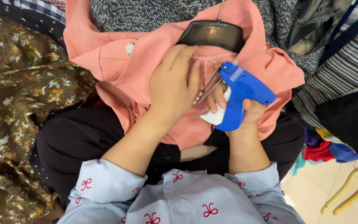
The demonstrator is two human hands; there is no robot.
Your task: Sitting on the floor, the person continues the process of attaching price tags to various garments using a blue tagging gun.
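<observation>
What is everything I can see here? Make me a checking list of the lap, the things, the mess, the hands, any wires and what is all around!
Surface: a lap in black trousers; the pink garment lies over it.
Job's things: pink garment on a dark hanger; blue tagging gun, its needle end at the fabric near the collar.
Clutter: brown flowered cloth; striped and grey knit clothes; coloured cloth heap.
Grippers: left hand pressed flat on the garment; right hand gripping the gun.
Cables: nothing seen.
Surroundings: pale floor with wooden hangers.
</observation>
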